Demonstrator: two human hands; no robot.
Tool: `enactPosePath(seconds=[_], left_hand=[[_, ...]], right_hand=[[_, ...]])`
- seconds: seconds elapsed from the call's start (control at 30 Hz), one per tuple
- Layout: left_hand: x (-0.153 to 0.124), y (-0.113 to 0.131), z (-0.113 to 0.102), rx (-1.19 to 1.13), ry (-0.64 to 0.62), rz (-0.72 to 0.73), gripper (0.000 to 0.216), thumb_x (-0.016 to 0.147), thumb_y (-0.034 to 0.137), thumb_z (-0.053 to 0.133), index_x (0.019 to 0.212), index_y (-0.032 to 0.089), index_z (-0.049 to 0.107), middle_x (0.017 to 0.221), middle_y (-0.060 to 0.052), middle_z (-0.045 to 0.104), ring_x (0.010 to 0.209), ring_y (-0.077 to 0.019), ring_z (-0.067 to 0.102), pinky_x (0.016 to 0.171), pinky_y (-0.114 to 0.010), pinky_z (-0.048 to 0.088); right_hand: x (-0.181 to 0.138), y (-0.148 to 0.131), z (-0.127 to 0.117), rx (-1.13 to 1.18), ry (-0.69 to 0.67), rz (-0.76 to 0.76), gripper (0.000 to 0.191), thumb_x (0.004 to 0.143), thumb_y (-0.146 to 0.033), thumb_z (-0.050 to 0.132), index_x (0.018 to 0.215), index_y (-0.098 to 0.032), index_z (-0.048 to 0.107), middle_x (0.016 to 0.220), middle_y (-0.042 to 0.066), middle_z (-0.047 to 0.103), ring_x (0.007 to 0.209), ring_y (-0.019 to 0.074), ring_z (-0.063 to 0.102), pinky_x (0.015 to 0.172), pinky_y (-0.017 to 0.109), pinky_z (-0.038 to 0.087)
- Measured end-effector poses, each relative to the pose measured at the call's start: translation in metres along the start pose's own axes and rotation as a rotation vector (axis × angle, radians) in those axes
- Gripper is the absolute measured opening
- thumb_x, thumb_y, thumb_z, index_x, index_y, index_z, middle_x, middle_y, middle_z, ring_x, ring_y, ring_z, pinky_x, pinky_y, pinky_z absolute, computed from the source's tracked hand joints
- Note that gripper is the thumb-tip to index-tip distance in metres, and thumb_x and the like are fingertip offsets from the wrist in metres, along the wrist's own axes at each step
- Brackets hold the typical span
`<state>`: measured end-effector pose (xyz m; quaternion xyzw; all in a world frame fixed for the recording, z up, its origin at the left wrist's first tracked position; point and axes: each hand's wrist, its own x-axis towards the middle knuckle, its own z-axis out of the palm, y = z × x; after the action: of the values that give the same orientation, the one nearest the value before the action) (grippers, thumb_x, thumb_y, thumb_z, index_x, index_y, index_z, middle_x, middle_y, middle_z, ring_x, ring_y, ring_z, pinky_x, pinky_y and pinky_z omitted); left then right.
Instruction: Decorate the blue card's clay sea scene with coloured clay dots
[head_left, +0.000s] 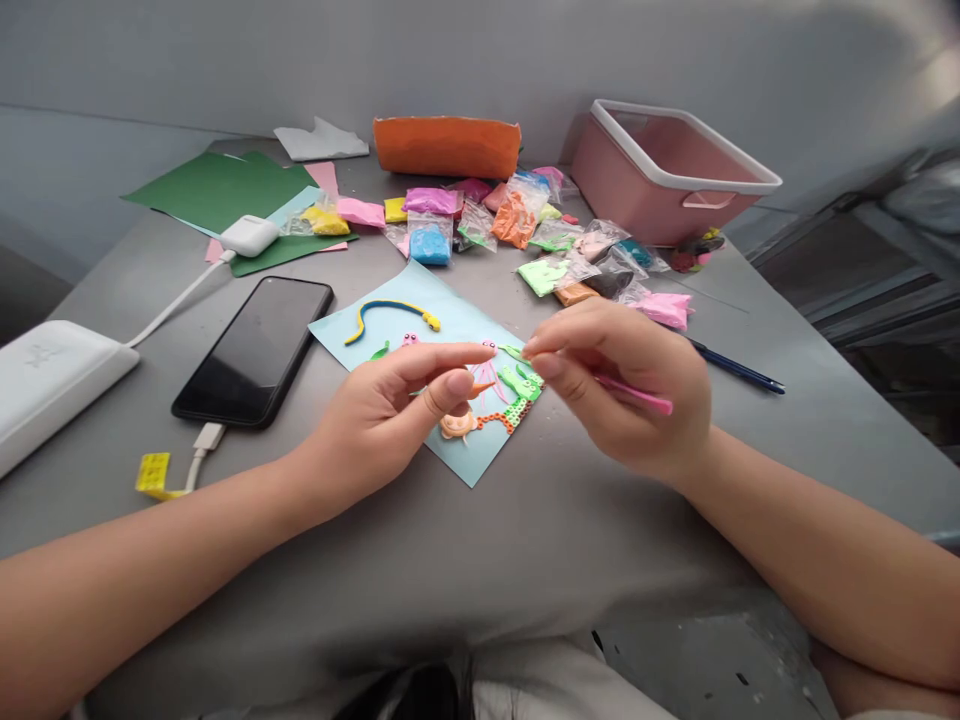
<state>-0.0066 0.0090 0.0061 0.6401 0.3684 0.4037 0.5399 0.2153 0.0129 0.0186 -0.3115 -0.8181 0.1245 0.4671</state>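
Observation:
A light blue card (465,320) lies on the grey table (525,540), with clay figures stuck on it: a blue-and-yellow snake (390,312), pink jellyfish shapes and green and orange pieces. My left hand (390,415) hovers over the card's middle, index finger stretched out and thumb beside it, holding nothing I can see. Over the card's right edge, my right hand (622,385) is closed on a pink sculpting stick (637,395), and its fingertips pinch a small green bit of clay (516,352).
Several small bags of coloured clay (517,225) lie beyond the card. A pink plastic basket (667,170) and an orange pouch (446,145) stand at the back. On the left are a black phone (255,350) on a cable, a white power bank (45,385), an earbud case (249,236) and green paper (217,190). A blue pen (739,370) lies at the right.

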Motion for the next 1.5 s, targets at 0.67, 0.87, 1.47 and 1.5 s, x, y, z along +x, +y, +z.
enactPosePath(seconds=[0.67,0.87,1.47,1.5], left_hand=[[0.004,-0.002,0.0,0.03,0.094,0.06,0.028,0.089,0.034,0.075,0.112,0.018,0.074,0.092,-0.004,0.078,0.081,-0.0146,0.071,0.073,-0.024,0.059],[0.003,0.0,0.0,0.065,0.113,0.146,0.026,0.096,0.044,0.064,0.087,0.022,0.075,0.072,0.001,0.073,0.07,-0.0106,0.067,0.071,-0.021,0.056],[0.004,-0.002,0.002,0.022,0.11,0.094,0.018,0.086,0.033,0.078,0.092,0.019,0.068,0.087,-0.002,0.07,0.075,-0.0122,0.066,0.068,-0.021,0.057],[0.004,-0.003,0.002,0.024,0.109,0.091,0.017,0.086,0.033,0.078,0.092,0.019,0.068,0.088,-0.002,0.07,0.075,-0.0125,0.067,0.069,-0.022,0.058]], right_hand=[[0.019,0.004,-0.011,-0.102,-0.108,-0.08,0.013,0.093,-0.025,0.071,0.082,-0.021,0.069,0.07,-0.003,0.067,0.055,0.0084,0.048,0.055,0.027,0.042],[0.0,0.018,-0.007,-0.105,-0.204,-0.056,0.009,0.098,-0.016,0.061,0.092,-0.021,0.067,0.081,0.001,0.072,0.067,0.0099,0.06,0.06,0.025,0.047],[-0.01,0.025,-0.017,-0.002,-0.578,-0.172,0.012,0.097,-0.013,0.062,0.101,-0.017,0.072,0.092,0.006,0.067,0.068,0.0086,0.06,0.063,0.022,0.05],[-0.01,0.026,-0.017,-0.005,-0.6,-0.167,0.014,0.097,-0.013,0.061,0.102,-0.018,0.073,0.094,0.006,0.066,0.066,0.0077,0.058,0.061,0.022,0.049]])
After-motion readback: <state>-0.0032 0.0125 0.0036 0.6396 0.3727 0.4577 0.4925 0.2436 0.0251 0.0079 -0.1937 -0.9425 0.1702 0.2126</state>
